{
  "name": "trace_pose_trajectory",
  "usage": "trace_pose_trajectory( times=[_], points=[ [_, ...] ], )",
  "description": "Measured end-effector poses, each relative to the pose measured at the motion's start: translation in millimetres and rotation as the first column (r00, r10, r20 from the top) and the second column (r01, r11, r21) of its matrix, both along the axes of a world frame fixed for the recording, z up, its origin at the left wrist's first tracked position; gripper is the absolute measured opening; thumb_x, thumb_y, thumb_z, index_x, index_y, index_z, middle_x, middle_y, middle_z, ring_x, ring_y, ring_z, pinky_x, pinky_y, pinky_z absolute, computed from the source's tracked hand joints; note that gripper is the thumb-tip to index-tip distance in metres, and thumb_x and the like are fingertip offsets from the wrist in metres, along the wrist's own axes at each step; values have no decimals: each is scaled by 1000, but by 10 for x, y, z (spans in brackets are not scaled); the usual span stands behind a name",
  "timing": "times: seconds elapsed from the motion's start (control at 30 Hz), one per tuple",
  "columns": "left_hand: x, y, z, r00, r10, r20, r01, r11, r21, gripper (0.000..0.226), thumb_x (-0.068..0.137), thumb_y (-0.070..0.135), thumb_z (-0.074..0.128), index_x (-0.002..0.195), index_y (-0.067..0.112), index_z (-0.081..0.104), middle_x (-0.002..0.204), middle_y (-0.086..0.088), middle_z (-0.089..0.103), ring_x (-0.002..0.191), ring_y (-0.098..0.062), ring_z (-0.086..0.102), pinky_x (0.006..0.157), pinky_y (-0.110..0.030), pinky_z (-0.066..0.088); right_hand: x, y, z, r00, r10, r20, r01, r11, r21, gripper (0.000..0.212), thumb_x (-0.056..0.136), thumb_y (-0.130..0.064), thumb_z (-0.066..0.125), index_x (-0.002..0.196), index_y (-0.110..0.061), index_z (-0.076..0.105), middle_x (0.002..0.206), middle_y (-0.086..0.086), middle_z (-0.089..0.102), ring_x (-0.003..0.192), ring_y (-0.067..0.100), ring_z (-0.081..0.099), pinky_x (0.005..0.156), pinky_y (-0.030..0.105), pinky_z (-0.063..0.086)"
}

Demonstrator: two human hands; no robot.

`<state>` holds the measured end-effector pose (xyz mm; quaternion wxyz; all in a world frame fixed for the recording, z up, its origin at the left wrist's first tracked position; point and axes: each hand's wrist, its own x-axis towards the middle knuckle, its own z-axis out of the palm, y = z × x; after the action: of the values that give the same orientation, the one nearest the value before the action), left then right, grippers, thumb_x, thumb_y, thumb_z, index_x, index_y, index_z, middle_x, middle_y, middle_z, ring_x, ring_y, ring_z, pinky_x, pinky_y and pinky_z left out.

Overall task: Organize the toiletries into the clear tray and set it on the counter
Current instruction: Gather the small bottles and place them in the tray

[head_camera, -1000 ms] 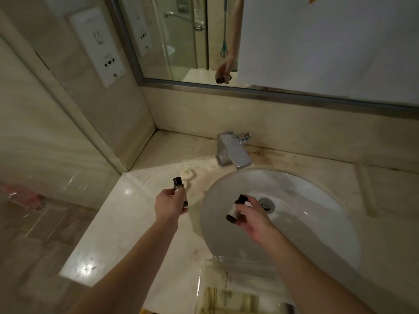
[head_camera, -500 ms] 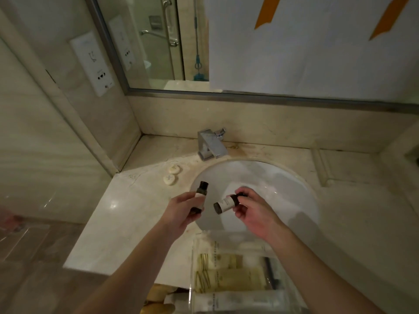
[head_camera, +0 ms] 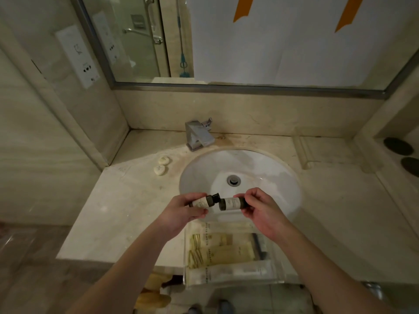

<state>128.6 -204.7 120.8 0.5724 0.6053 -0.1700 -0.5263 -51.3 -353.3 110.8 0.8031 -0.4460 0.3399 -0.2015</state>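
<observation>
My left hand [head_camera: 184, 210] holds a small dark-capped bottle [head_camera: 205, 201] on its side, cap pointing right. A second small bottle [head_camera: 232, 203] with a pale label lies sideways in my right hand [head_camera: 260, 209]. The two bottles nearly touch end to end over the front of the white sink [head_camera: 272, 168]. Just below my hands, the clear tray [head_camera: 187, 268] rests at the counter's front edge, partly overhanging it. Inside it lie several flat packets and tubes [head_camera: 217, 254] and a dark item [head_camera: 258, 244].
Two small round soaps [head_camera: 161, 166] lie on the marble counter [head_camera: 118, 200] left of the sink. A chrome faucet [head_camera: 199, 135] stands behind the basin. A mirror [head_camera: 272, 41] covers the back wall. Two dark round discs [head_camera: 405, 155] sit far right.
Both hands came together over the sink's front, bringing the two bottles sideways and nearly end to end. The camera tilted down and more of the tray came into view.
</observation>
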Motion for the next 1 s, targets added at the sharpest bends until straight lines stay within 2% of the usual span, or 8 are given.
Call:
trace_pose_trajectory(
  times=[0.17,0.27,0.37,0.47,0.6,0.73,0.87,1.0],
  points=[
    [28,89,-87,956,-63,285,47,997,60,38,71,-17,68,94,13,71,93,-10,67,84,-20,64,79,-28,52,-193,-23,-85,991,64,-116,-85,980,-182,18,92,7,48,95,-4,62,89,17,67,65,21,57,62,30,46],
    [25,169,-171,899,-127,419,88,990,111,34,70,-12,73,88,17,71,87,-3,69,78,-13,63,71,-17,52,-269,-18,-135,962,100,-254,-176,940,-294,18,90,6,51,96,-3,64,87,18,64,68,22,62,66,30,50],
    [41,262,-324,770,-260,582,145,960,238,32,70,-1,78,86,26,68,86,3,69,76,-10,62,72,-19,50,-301,27,-201,924,126,-360,-260,899,-353,15,89,5,53,95,-3,64,95,16,65,70,20,65,66,24,55],
    [11,332,-475,609,-421,672,218,904,368,27,74,11,77,99,21,70,92,2,67,83,-14,61,80,-26,49,-303,79,-313,889,161,-429,-338,862,-377,15,88,7,54,90,-5,63,96,14,65,74,18,65,65,22,56],
    [-129,373,-590,518,-495,698,216,865,453,28,79,21,72,106,25,67,94,8,62,93,-14,57,83,-26,45,-289,129,-492,829,199,-522,-437,814,-382,23,85,10,53,84,-11,62,98,15,64,90,31,67,79,36,59],
    [-216,370,-641,350,-566,747,178,823,540,30,81,30,66,111,33,61,101,11,59,104,-17,45,86,-32,35,-300,157,-627,768,217,-602,-523,754,-396,32,82,9,53,83,-21,62,101,15,66,93,30,67,80,41,59],
    [-286,364,-676,172,-588,790,144,808,571,33,81,34,63,113,28,61,117,7,58,110,-20,42,84,-30,29,-284,166,-646,701,176,-691,-645,569,-510,33,79,3,57,89,-28,64,100,2,62,92,18,63,87,36,55],
    [-313,370,-719,108,-583,805,109,812,573,36,81,37,61,116,28,61,117,4,50,111,-21,39,93,-30,32,-272,179,-640,614,83,-785,-769,286,-571,27,81,-12,57,104,-24,66,98,-7,52,97,14,53,81,31,48]
  ],
)
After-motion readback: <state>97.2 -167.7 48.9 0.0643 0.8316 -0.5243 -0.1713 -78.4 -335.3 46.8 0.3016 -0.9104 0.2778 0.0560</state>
